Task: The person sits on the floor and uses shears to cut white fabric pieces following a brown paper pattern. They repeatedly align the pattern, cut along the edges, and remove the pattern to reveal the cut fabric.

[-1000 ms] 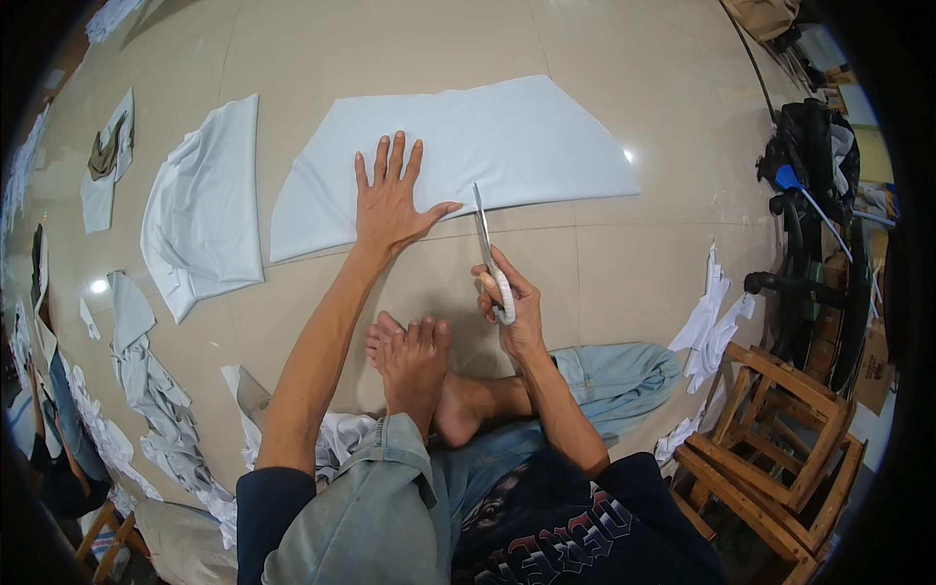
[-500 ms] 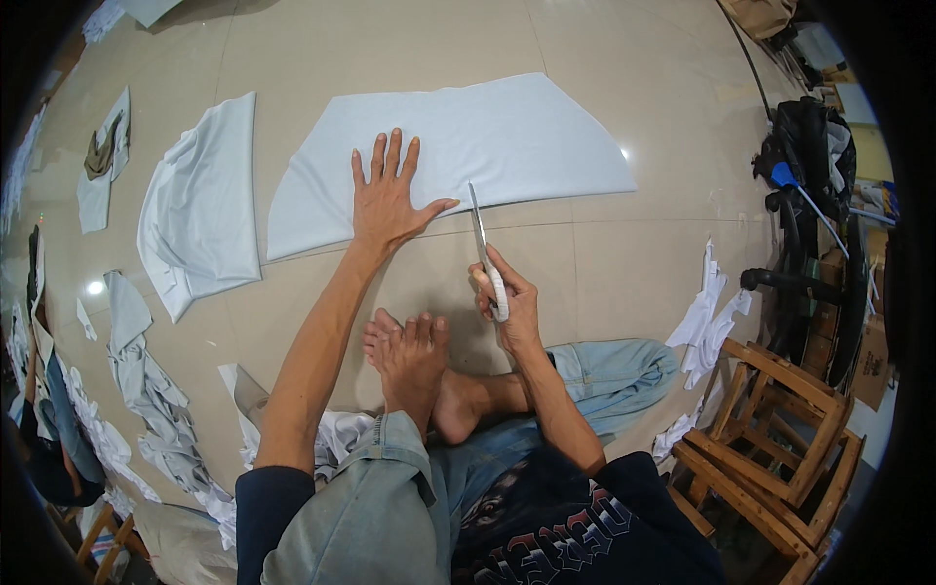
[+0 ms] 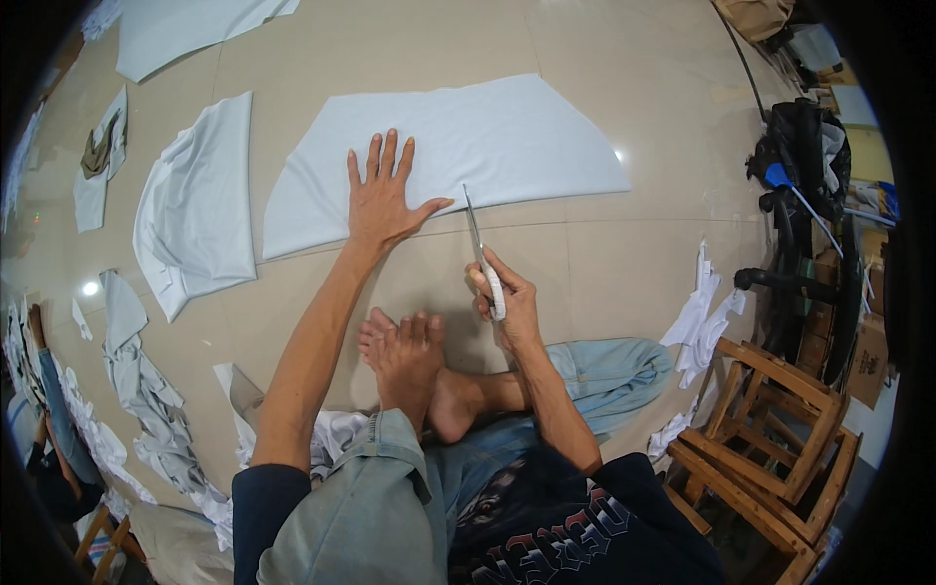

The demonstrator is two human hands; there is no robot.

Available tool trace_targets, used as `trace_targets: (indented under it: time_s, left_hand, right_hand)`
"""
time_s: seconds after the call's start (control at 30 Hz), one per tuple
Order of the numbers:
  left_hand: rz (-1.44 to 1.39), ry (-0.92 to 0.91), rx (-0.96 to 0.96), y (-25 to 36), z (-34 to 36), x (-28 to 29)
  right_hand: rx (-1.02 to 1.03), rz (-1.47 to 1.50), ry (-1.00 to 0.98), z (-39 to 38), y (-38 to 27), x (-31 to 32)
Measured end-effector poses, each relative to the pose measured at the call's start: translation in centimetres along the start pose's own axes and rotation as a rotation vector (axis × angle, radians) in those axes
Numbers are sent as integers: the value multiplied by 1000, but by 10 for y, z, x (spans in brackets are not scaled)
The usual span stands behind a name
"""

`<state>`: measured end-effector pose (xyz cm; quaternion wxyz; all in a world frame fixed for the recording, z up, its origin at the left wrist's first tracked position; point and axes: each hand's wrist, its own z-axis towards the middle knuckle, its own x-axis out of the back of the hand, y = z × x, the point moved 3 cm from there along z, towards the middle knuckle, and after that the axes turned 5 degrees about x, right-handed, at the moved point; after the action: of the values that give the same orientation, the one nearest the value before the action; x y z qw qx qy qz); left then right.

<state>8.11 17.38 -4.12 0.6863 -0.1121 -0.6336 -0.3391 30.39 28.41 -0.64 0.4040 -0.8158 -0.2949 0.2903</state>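
My left hand lies flat with fingers spread on a large piece of white fabric on the tiled floor, its thumb along the lower edge. My right hand grips metal scissors with white-wrapped handles; their tips are at the fabric's lower edge, right of my left thumb. A folded, wrinkled white piece lies left of the large one. My bare feet are just below the hands.
White fabric lies at the top, scraps along both sides. A co-worker is at the far left edge. At right are stacked wooden stools, a black chair, a black bag and cardboard boxes.
The view has shifted slightly, showing more fabric at the top. My hands and the scissors keep about the same place on the fabric. The co-worker at the far left has moved an arm upward.
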Motion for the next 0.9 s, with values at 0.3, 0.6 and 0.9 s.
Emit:
trace_targets:
  time_s: [0.3, 0.6, 0.9]
  left_hand:
    - [-1, 8, 4, 0, 0, -1]
    - [-3, 11, 15, 0, 1, -4]
    - [4, 6, 19, -1, 1, -3]
  right_hand:
    - [39, 98, 6, 20, -9, -10]
    - [71, 64, 1, 29, -7, -13]
    - [37, -6, -34, 27, -12, -14]
